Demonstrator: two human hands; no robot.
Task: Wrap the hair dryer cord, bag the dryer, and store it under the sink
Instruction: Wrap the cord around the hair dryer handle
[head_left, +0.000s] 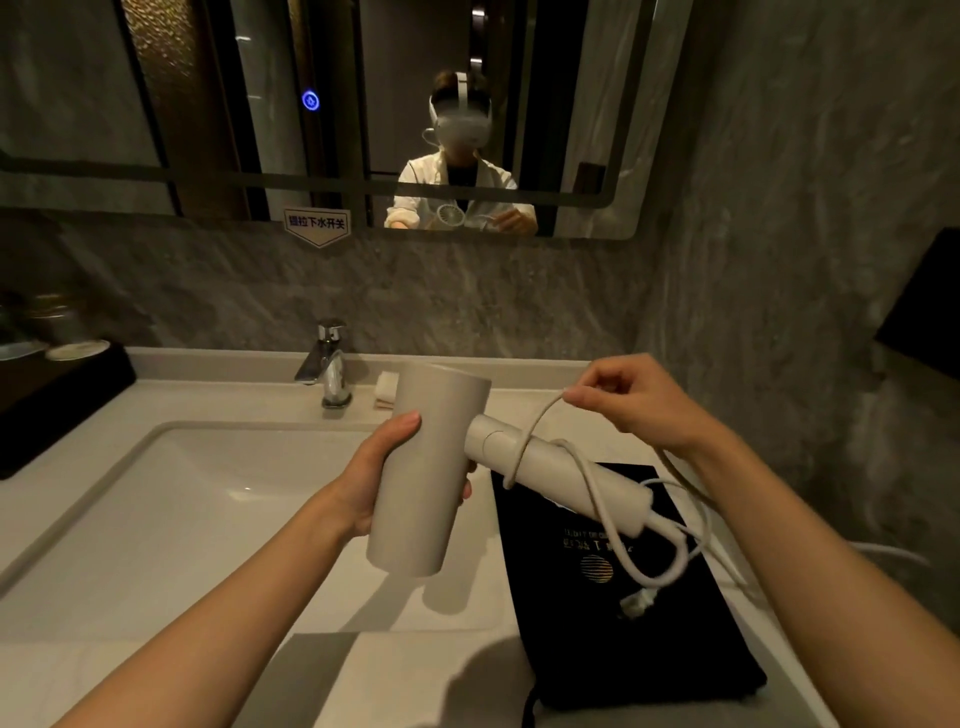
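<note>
A beige hair dryer (431, 467) is held above the counter, barrel upright and handle pointing right. My left hand (379, 467) grips the barrel from the left. Its white cord (597, 488) loops once around the handle and hangs in loose coils below the handle's end, with the plug (636, 605) dangling over the bag. My right hand (634, 395) pinches the cord above the handle. A black drawstring bag (639, 639) with a gold logo lies flat on the counter under the handle.
A white sink basin (171, 509) lies to the left, with a chrome faucet (327, 364) behind it. A folded white cloth (387, 389) sits by the faucet. A dark tray (57, 395) with dishes stands at far left. A mirror (363, 104) hangs above.
</note>
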